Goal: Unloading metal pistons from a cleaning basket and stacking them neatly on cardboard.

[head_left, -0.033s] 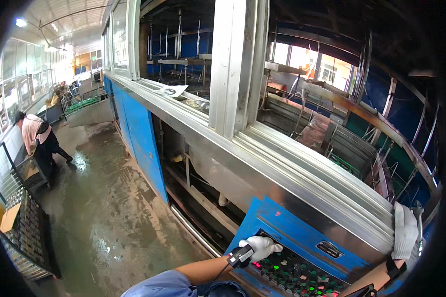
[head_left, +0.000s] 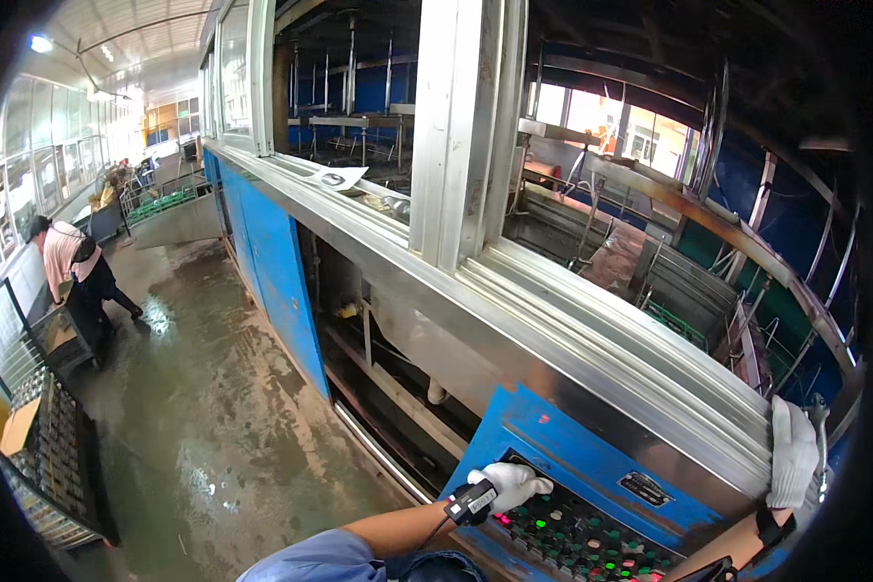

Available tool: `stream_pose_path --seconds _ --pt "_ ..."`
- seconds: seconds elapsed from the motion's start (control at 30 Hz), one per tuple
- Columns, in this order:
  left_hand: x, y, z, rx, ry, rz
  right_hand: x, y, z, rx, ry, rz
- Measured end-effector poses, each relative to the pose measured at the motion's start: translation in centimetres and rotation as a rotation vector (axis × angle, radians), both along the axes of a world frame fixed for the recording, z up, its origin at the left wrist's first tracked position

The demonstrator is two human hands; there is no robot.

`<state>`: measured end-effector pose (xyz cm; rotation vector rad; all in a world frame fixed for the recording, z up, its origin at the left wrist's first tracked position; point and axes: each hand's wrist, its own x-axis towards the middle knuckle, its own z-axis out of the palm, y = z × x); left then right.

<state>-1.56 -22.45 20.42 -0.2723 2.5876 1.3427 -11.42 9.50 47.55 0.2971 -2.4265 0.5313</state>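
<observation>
My left hand (head_left: 511, 486), in a white knit glove, is at the upper left of a push-button control panel (head_left: 592, 545). Its fingers are curled together, with the tips against the panel's top row; whatever they press or hold is hidden under them. Green, red and pale buttons, some lit, fill the panel's sloping blue housing (head_left: 563, 432). At the far right my right hand (head_left: 793, 451), gloved in white too, lies over the end of the metal window sill (head_left: 640, 354) with fingers extended. A shiny metal tool or fitting (head_left: 819, 417) is beside it; I cannot tell whether they touch.
Behind the sill are metal frames, a curved rail (head_left: 708, 209) and tanks. An upright post (head_left: 451, 136) divides the window opening. Blue doors (head_left: 267, 257) line the wet floor (head_left: 204, 388). A person (head_left: 73, 257) bends at the left near a loaded rack (head_left: 53, 461).
</observation>
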Motion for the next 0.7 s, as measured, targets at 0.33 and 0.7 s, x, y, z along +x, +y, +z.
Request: stream_pose_path --seconds 0.33,0.7 --pt "0.4 0.4 2.2 -0.008 0.021 0.001 1.1 -0.7 0.6 -0.037 -0.013 0.010" --pt "0.0 0.1 0.7 -0.042 0.096 -0.030 0.5 -0.4 0.1 -0.065 -0.011 0.024"
